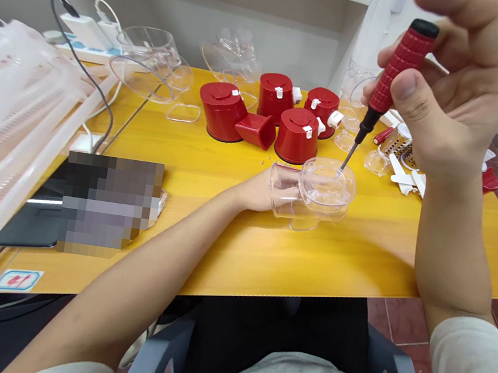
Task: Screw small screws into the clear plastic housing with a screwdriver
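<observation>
My right hand (457, 86) is closed around the red handle of a screwdriver (398, 68) with a black cap and collar. Its thin shaft slants down, and the tip meets a clear plastic part (327, 185) with a round rim and a wide side tube. At the left end of that part is my left hand (263, 190), its fingers inside the tube and seen through the clear wall, steadying the part above the yellow table (239, 259). Whether the tip sits on a screw is too small to tell.
Several red housings (297, 135) with white tabs stand behind the part, tiny screws (275, 162) before them. Clear plastic pieces (152, 68) lie at the back left. Metal drums and white pieces (405, 177) are at right. A tablet-like device (34, 215), cables and plastic bags (21, 93) fill the left.
</observation>
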The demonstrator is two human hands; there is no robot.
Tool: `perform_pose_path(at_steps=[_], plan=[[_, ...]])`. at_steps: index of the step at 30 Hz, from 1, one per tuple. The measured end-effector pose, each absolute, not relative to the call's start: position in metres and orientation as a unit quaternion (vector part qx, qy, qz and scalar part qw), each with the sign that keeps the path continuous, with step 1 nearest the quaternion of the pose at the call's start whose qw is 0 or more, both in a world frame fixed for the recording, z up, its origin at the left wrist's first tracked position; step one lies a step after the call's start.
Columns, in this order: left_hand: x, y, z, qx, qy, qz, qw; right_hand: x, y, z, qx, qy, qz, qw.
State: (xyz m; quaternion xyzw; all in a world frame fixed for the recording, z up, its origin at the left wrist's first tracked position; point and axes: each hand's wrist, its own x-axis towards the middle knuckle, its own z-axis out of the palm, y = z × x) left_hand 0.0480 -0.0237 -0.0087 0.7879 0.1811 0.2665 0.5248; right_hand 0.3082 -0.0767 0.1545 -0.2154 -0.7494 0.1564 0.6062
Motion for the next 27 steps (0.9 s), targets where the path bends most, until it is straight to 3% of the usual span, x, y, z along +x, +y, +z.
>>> perform_pose_path(at_steps=[4, 10, 27], plan=[[0.047, -0.025, -0.008, 0.791, 0.19, 0.274, 0.513, 0.304, -0.078, 0.154, -0.219, -0.744, 0.123, 0.62], [0.047, -0.027, -0.006, 0.789, 0.203, 0.266, 0.516, 0.305, -0.08, 0.156, -0.238, -0.749, 0.186, 0.589], [0.049, -0.027, -0.006, 0.78, 0.201, 0.271, 0.528, 0.313, -0.066, 0.152, -0.262, -0.74, 0.134, 0.604]])
